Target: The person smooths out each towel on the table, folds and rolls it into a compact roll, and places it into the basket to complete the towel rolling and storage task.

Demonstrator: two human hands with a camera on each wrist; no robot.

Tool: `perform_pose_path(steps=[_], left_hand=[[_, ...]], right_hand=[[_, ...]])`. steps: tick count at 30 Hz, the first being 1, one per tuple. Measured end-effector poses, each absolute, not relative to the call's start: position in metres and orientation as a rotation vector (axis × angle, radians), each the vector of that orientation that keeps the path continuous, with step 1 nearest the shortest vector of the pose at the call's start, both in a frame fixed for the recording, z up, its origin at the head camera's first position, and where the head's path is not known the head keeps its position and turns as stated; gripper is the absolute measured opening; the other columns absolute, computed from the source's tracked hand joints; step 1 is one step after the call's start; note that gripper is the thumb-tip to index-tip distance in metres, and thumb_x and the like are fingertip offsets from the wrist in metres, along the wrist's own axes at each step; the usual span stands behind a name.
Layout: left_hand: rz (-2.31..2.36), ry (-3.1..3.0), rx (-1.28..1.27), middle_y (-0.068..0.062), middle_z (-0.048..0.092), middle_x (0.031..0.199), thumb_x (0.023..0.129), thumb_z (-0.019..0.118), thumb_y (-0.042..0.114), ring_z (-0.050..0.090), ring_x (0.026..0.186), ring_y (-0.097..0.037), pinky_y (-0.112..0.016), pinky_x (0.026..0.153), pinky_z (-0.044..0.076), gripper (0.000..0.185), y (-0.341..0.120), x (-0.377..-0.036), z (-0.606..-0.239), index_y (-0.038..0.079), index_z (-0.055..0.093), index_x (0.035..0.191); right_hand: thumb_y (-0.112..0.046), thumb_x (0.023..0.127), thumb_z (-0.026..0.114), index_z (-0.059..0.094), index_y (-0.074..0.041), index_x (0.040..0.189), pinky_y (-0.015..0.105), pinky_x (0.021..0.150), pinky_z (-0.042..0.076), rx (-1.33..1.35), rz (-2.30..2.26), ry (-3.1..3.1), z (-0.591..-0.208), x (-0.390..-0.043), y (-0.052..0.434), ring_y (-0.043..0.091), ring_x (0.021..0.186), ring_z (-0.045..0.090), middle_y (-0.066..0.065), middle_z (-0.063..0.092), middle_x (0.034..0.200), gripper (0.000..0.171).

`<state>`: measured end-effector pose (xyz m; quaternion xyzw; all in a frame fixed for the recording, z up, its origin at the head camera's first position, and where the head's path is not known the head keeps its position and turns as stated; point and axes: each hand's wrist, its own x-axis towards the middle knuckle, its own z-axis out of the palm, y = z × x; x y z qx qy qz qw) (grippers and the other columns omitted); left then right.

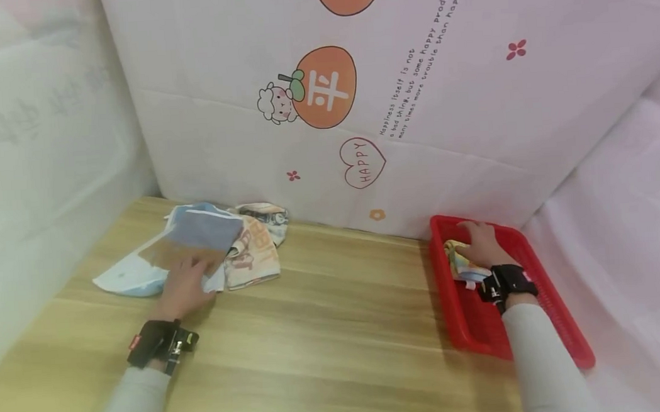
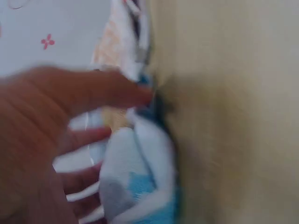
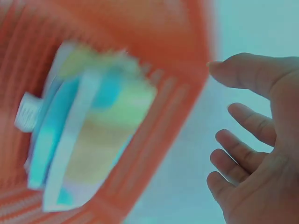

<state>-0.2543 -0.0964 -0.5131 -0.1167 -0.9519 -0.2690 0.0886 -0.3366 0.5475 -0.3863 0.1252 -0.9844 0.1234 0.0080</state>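
Observation:
My left hand (image 1: 184, 287) is at the front edge of a cloth (image 1: 209, 229) with grey-blue, brown and white patches, lying spread on the table at the left. In the left wrist view, the thumb (image 2: 107, 88) is stretched across the cloth's edge and the loosely spread fingers lie over the white-and-blue cloth (image 2: 135, 182). My right hand (image 1: 482, 246) is over a red basket (image 1: 444, 287). A folded yellow, blue and white cloth (image 3: 98, 130) with a white tag lies inside it. The right wrist view shows this hand (image 3: 261, 135) apart from the cloth, fingers relaxed and holding nothing.
Beside the spread cloth lies a cream cloth (image 1: 256, 254) with orange lettering, and a dark-printed cloth (image 1: 274, 219) is behind it. A white printed sheet (image 1: 236, 149) hangs at the back of the wooden table (image 1: 327, 345), with pale sheets at both sides.

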Motion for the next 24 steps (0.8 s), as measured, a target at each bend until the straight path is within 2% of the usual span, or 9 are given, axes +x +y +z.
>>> perform_pose_path(steps=[7, 9, 11, 13, 18, 24], left_hand=[[-0.840, -2.809, -0.064, -0.034, 0.063, 0.114, 0.089, 0.053, 0.003, 0.060, 0.102, -0.053, -0.066, 0.084, 0.050, 0.032, -0.100, -0.239, -0.519, -0.010, 0.063, 0.117], [-0.882, -2.740, -0.046, -0.034, 0.065, 0.110, 0.092, 0.048, 0.000, 0.062, 0.095, -0.053, -0.065, 0.074, 0.053, 0.030, -0.102, -0.238, -0.516, -0.008, 0.064, 0.116], [-0.938, -2.646, -0.054, -0.034, 0.065, 0.110, 0.092, 0.046, -0.003, 0.062, 0.095, -0.053, -0.065, 0.072, 0.053, 0.031, -0.104, -0.243, -0.511, -0.007, 0.063, 0.117], [-0.988, -2.551, -0.073, -0.036, 0.064, 0.113, 0.092, 0.045, -0.005, 0.061, 0.098, -0.055, -0.066, 0.075, 0.053, 0.033, -0.106, -0.250, -0.501, -0.009, 0.062, 0.120], [-1.146, -2.349, -0.135, -0.040, 0.060, 0.121, 0.096, 0.045, -0.005, 0.056, 0.111, -0.056, -0.066, 0.096, 0.045, 0.033, -0.100, -0.270, -0.454, -0.016, 0.058, 0.125], [-1.251, -2.200, -0.272, -0.033, 0.062, 0.124, 0.100, 0.047, 0.001, 0.057, 0.117, -0.048, -0.059, 0.104, 0.044, 0.031, -0.062, -0.265, -0.387, -0.011, 0.059, 0.126]], right_hand=[[-0.002, 0.088, 0.069, 0.052, 0.012, 0.131, 0.067, 0.106, 0.029, 0.614, 0.484, -2.801, -0.395, -0.302, 0.469, 0.056, 0.126, 0.037, 0.039, 0.048, 0.131, 0.048], [0.001, 0.086, 0.071, 0.055, 0.011, 0.129, 0.065, 0.106, 0.030, 0.686, 0.541, -2.737, -0.408, -0.289, 0.446, 0.055, 0.124, 0.040, 0.037, 0.050, 0.131, 0.046], [0.003, 0.084, 0.072, 0.058, 0.010, 0.127, 0.064, 0.105, 0.032, 0.743, 0.607, -2.682, -0.424, -0.276, 0.423, 0.054, 0.123, 0.043, 0.035, 0.052, 0.130, 0.045], [0.004, 0.084, 0.073, 0.059, 0.008, 0.127, 0.064, 0.105, 0.034, 0.773, 0.680, -2.671, -0.438, -0.263, 0.399, 0.052, 0.123, 0.045, 0.033, 0.053, 0.131, 0.046], [-0.003, 0.090, 0.072, 0.058, 0.001, 0.133, 0.059, 0.106, 0.041, 0.802, 0.809, -2.778, -0.462, -0.241, 0.342, 0.042, 0.130, 0.045, 0.024, 0.053, 0.136, 0.045], [-0.021, 0.101, 0.064, 0.046, -0.008, 0.149, 0.050, 0.114, 0.041, 0.825, 0.911, -2.921, -0.452, -0.232, 0.281, 0.031, 0.140, 0.043, 0.016, 0.049, 0.148, 0.053]])
